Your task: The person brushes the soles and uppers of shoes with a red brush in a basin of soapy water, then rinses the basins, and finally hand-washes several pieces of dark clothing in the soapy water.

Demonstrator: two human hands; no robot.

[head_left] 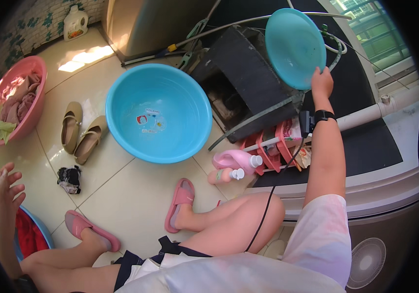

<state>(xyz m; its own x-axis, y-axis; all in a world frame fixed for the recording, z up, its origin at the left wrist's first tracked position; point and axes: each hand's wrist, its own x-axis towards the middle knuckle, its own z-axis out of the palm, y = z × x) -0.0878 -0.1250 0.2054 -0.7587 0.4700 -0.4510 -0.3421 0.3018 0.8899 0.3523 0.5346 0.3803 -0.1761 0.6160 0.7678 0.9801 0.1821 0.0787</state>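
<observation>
- Up at arm's reach, the right hand (322,80) grips the lower rim of a small turquoise basin (294,46), fingers closed on its edge, tilting it upright against a black crate (248,78), probably so it leans there.
- The left hand (8,188) is empty, fingers spread, raised just above a blue tub of red cloth (29,237), seemingly for balance.
- A large blue basin (158,112) sits on the tiled floor between, with beige shoes (81,131) beside it and pink bottles (234,166) near the crate.
</observation>
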